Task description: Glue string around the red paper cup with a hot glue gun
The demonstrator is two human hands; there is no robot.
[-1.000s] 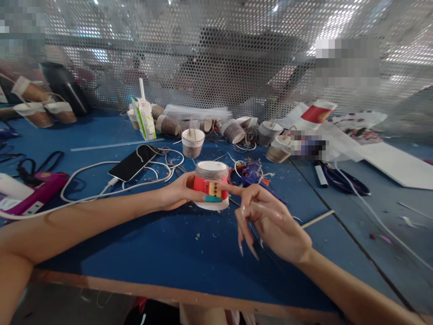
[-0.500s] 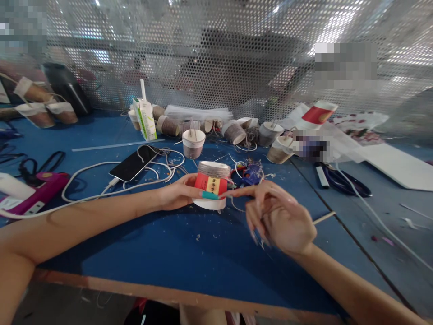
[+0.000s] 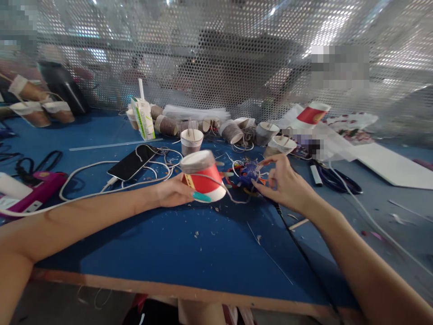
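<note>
My left hand (image 3: 174,190) is closed around a red and white paper cup (image 3: 207,179), tilted over above the table. Grey-brown twine is wound about the cup's upper end, and a loose strand (image 3: 231,195) hangs across its side and off to the right. My right hand (image 3: 286,183) reaches to a blue object (image 3: 249,174) with strings tangled over it. Its thumb and forefinger are apart at the object's right edge; whether they touch it is unclear. A black cord (image 3: 297,246) runs from below this hand to the table's front edge.
Twine-wrapped cups (image 3: 191,141) and a drink carton (image 3: 145,118) stand toward the back. A phone (image 3: 131,161) with a white cable lies left, near a purple power strip (image 3: 37,192). A white board (image 3: 395,164) lies right. Perforated metal (image 3: 230,58) closes off the back.
The cup has tipped and turned in my left hand, its yellow label swinging leftward. My right forefinger has left the cup, and that hand has moved up and away to the blue object.
</note>
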